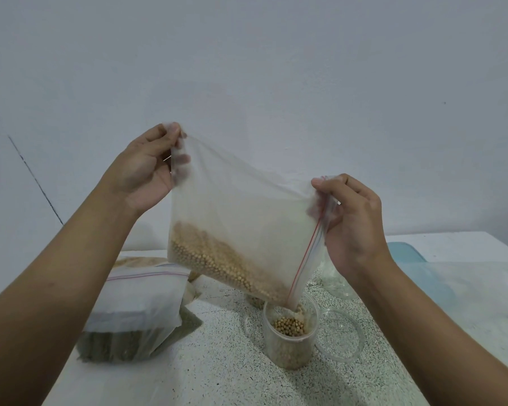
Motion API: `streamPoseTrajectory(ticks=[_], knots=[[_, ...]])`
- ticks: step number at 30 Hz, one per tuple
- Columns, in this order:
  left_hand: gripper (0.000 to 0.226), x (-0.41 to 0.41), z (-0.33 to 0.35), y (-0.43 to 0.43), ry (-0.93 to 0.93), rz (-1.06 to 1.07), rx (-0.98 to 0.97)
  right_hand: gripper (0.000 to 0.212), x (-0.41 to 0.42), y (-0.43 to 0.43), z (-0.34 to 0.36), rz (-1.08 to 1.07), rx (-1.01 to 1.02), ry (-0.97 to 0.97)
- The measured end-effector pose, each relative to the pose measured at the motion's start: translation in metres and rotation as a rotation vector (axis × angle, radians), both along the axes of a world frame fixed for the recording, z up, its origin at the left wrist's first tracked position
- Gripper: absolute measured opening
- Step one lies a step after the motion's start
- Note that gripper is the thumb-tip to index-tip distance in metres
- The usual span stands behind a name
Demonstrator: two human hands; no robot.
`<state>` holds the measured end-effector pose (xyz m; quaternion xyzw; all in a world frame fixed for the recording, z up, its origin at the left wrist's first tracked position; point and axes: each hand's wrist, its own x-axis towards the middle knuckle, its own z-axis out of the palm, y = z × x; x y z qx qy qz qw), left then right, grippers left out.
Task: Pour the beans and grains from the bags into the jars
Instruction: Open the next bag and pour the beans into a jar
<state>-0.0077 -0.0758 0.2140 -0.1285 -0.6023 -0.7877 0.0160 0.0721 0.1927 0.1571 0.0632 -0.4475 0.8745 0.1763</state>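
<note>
Head view: a translucent zip-lock plastic bag of round tan beans [247, 212] hangs tilted over a clear cylindrical plastic jar [289, 347], its open corner dipping into the jar's mouth at the bag's 5 o'clock. The left hand [143, 171] pinches the bag's corner at 11 o'clock; the right hand [355, 221] pinches the zip edge at 3 o'clock. The jar, partly filled with beans, stands on the speckled white table [217, 364]. A clear round lid [342, 358] lies at the jar's 3 o'clock, and a folded plastic bag of dark green grains [135, 315] at its 9 o'clock.
</note>
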Motion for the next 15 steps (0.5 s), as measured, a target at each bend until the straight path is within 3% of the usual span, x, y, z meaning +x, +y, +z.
streamPoseTrajectory(ticks=[15], knots=[[0.022,0.0026,0.0006,0.0008,0.009,-0.001,-0.009,0.033,-0.0023,0.0015,-0.0005,-0.019,0.017,0.0]])
